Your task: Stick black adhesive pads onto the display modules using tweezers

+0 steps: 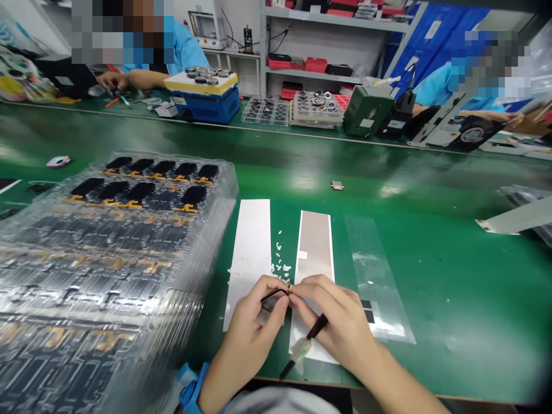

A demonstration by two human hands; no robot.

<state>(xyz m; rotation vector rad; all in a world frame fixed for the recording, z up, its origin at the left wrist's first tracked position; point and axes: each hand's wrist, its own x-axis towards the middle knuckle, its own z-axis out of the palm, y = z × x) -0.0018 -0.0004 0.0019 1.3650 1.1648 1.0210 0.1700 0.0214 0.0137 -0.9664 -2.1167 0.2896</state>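
Note:
My left hand (252,322) pinches a small black flex part (272,298) with a gold tip, held just above the green bench near its front edge. My right hand (340,322) is closed too: its fingertips meet the part's gold end, and a black tweezer-like tool (317,328) lies in its grip, pointing down toward me. Under the hands lie a white strip (250,241), a grey strip (315,247) and a clear film strip (371,259). Small white scraps (280,261) are scattered between the first two strips.
A tall stack of clear trays (107,259) holding black flex parts fills the left. A small metal piece (337,185) lies mid-bench. Across the bench sit two other people, a blue box (207,98), parts trays (317,106) and a green device (366,112).

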